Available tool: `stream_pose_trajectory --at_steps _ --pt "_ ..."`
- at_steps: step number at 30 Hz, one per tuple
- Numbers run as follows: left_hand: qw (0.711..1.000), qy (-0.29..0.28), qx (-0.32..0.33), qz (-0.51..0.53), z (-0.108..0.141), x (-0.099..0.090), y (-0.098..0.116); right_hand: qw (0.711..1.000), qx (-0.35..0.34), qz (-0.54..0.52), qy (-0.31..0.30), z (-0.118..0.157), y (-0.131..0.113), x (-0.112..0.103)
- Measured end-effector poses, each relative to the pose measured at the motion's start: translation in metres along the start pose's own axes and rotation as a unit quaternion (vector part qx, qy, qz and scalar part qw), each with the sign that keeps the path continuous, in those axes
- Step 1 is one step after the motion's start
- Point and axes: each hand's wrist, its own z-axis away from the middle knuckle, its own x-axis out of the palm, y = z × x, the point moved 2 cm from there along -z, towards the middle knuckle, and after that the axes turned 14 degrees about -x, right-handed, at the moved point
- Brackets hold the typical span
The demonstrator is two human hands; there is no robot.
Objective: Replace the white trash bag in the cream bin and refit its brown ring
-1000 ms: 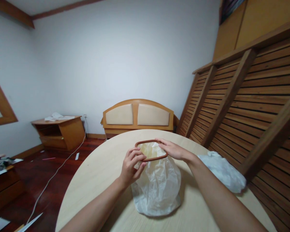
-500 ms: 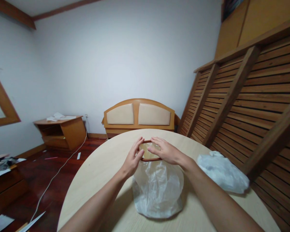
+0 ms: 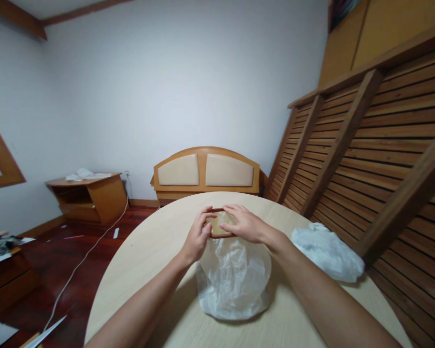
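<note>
On the round pale table (image 3: 141, 256) stands a container with a brown rim (image 3: 223, 236), its inside yellowish. A crumpled translucent white plastic bag (image 3: 234, 285) hangs from the near side of that rim and spreads over the tabletop. My left hand (image 3: 198, 233) holds the rim's left side, fingers bent over it and thumb inside. Around the right side of the same rim is my right hand (image 3: 243, 224), its thumb over the opening. The fingertips of both hands come close to each other at the far edge. The container's lower part is hidden by the bag.
Another white plastic bag (image 3: 328, 251) lies at the table's right edge. Wooden slatted panels (image 3: 340, 179) lean along the right. Behind the table stands a padded headboard (image 3: 206, 169). A low cabinet (image 3: 94, 198) and a white cable (image 3: 90, 251) are at the left.
The whole view has shifted slightly. My left hand's fingers have curled further over the rim, while my right hand keeps nearly the same grip.
</note>
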Motion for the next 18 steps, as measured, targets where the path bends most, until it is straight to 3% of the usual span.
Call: stream_pose_trajectory --at_steps 2,9,12,15,18 --pt "1.0 0.009 0.001 -0.007 0.002 -0.001 0.001 1.0 0.006 -0.013 0.017 0.0 -0.001 0.001" --pt "0.999 -0.004 0.025 -0.038 0.015 -0.009 0.008 0.983 0.007 -0.052 0.174 0.02 -0.011 -0.001" --pt "0.995 -0.002 0.057 -0.079 0.023 -0.01 0.013 0.981 -0.007 -0.036 0.192 0.038 -0.008 0.004" --pt "0.992 0.009 0.071 -0.102 0.028 -0.009 0.014 0.978 0.029 -0.042 0.203 0.057 0.002 0.012" --pt "0.991 0.029 0.078 -0.107 0.03 -0.006 0.013 0.982 0.038 -0.036 0.183 0.072 0.006 0.02"
